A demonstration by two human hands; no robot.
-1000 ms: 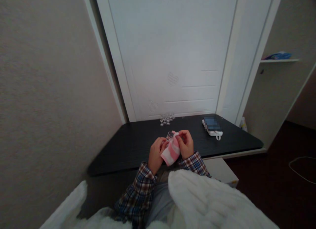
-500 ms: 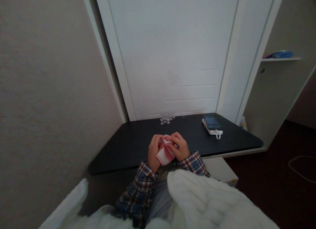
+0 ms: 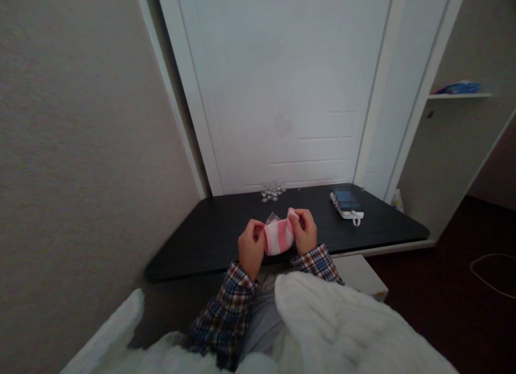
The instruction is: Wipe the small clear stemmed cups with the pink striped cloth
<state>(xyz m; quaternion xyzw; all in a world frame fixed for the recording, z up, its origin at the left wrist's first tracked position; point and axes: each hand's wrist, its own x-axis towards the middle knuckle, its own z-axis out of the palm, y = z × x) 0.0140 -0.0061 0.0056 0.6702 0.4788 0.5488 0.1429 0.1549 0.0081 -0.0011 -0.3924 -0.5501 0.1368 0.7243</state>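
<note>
Along the far edge of a black tabletop [image 3: 209, 234], close against a white panelled door [image 3: 282, 67] with heart patterns: a tight cluster of small clear stemmed glasses [image 3: 273, 191]. Farther right on the same surface, well apart from the glasses, a phone [image 3: 347, 200] lying on a white block [image 3: 355, 215] with a small loop strap at its near end. Below the near edge, to the right, a white box [image 3: 358, 274]. At far right, a shelf [image 3: 459, 96] bearing a blue and pink bundle [image 3: 461, 87]; lower down, a pale cable [image 3: 484, 260] curving over dark floor [image 3: 435, 299]. In the way at the bottom: a fluffy white garment [image 3: 342, 320], covering part of the grey lap [image 3: 262, 317] and the end of the right plaid sleeve [image 3: 320, 262].

Left hand [image 3: 251, 247] with fingers curled in, clamped on the left end of a striped cloth [image 3: 278, 238] (pink and white, in broad bands). Right hand [image 3: 305, 231] pinching the cloth's upper right end between thumb and fingers. Cloth spread between the two, near the table's front edge.

Poking up behind the cloth, beside the left hand, a tilted clear piece [image 3: 272, 217], lower part hidden, exact shape hard to make out. Glasses overlapping, too small to count; phone screen blurred into blocks.
</note>
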